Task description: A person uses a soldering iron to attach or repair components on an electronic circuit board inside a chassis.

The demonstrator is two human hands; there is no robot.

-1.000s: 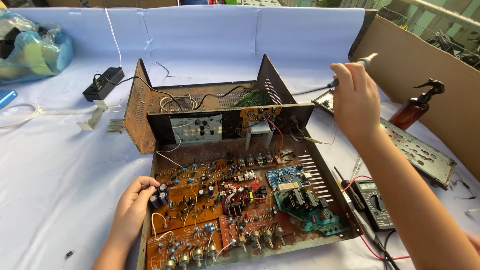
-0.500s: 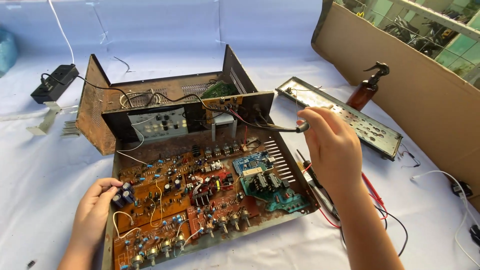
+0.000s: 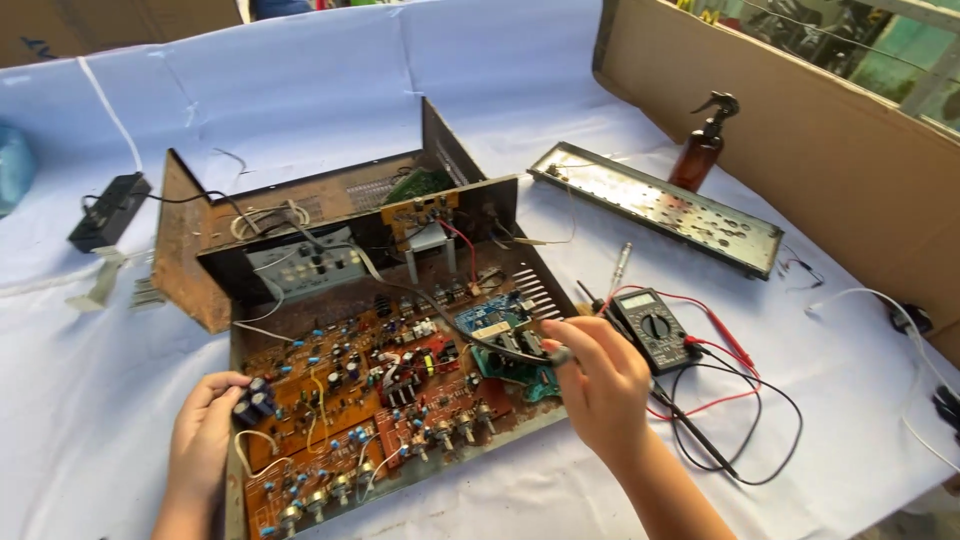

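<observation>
Between the two hands lies an opened amplifier chassis [image 3: 190, 250] on the white-covered desk [image 3: 90, 420], its brown circuit board [image 3: 350, 400] crowded with small parts. The left hand [image 3: 205, 430] rests at the board's near left edge, its fingers curled loosely against a cluster of dark capacitors [image 3: 253, 403]; whether it grips them cannot be told. The right hand [image 3: 600, 385] is pinched narrow around a thin black probe [image 3: 500, 345], held over the blue-green board section [image 3: 500, 335] just beside its fingertips. Just to the right of that hand sits a black multimeter [image 3: 652, 328] with red and black leads [image 3: 740, 410] looping near the wrist. Farther beyond the right hand lie a long metal panel [image 3: 660, 205] and a brown spray bottle [image 3: 703, 150]. Well beyond the left hand lies a black adapter [image 3: 108, 210].
</observation>
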